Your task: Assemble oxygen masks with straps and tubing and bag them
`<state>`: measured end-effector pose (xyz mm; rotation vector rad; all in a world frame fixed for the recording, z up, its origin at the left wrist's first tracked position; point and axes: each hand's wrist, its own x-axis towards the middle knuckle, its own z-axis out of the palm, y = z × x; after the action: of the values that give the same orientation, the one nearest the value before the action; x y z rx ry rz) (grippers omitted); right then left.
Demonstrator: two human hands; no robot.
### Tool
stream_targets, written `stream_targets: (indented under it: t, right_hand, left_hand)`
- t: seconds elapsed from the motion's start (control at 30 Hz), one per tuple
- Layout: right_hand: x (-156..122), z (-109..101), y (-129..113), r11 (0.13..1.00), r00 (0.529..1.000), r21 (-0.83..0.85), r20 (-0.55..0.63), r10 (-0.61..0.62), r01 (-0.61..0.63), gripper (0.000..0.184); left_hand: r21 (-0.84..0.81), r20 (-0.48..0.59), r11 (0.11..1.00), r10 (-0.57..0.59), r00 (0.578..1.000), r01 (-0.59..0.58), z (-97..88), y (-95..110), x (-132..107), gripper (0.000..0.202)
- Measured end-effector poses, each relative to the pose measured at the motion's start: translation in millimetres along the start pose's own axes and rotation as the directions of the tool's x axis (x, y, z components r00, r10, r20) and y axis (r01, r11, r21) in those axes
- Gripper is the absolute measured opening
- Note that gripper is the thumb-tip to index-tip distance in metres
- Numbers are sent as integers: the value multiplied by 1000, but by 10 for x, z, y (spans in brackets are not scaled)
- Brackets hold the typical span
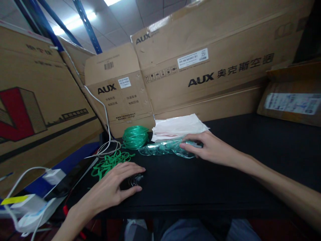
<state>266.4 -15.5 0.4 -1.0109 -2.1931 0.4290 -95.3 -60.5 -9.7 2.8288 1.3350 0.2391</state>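
My right hand [200,147] grips the right end of a row of nested clear green plastic shells [160,148], which look like face masks. The row lies on the black table. My left hand [117,184] rests lower left, thumb and fingers curved apart around a small cluster of shiny metal pieces [135,180]; its palm is hidden. Beyond this hand lies a loose heap of green elastic straps [110,162]. A coil of clear green tubing [135,137] sits behind the straps, left of the shells.
White sheets [179,127] lie behind the shells. Large cardboard boxes [170,90] wall the back and left of the black table [200,190]. A smaller box [293,97] stands at right. White cables [106,117] and plugs [54,175] crowd the left side.
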Motion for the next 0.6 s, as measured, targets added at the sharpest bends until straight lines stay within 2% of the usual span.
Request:
stream_targets:
  t: [0.2, 0.33, 0.4, 0.5, 0.6]
  right_hand:
    - [18, -101, 6, 992, 996, 116, -72, 49, -40, 39]
    - [66, -315, 58, 980, 977, 194, -197, 82, -44, 43]
    - [85, -445, 129, 980, 971, 185, -212, 110, -71, 46]
    - [97, -600, 290, 982, 977, 141, -156, 145, -123, 51]
    - [97, -650, 466, 982, 982, 102, -85, 168, -159, 52]
  left_hand:
    - [-37, -10, 998, 59, 998, -59, 26, 21, 34, 33]
    - [-21, -45, 999, 39, 998, -40, 50, -93, -21, 30]
    - [-20, -79, 999, 23, 997, -24, 46, -96, -8, 34]
    - [-42, -144, 998, 31, 989, -37, 21, 55, 181, 34]
    - [-64, -226, 989, 116, 967, -134, 0, 345, 610, 30]
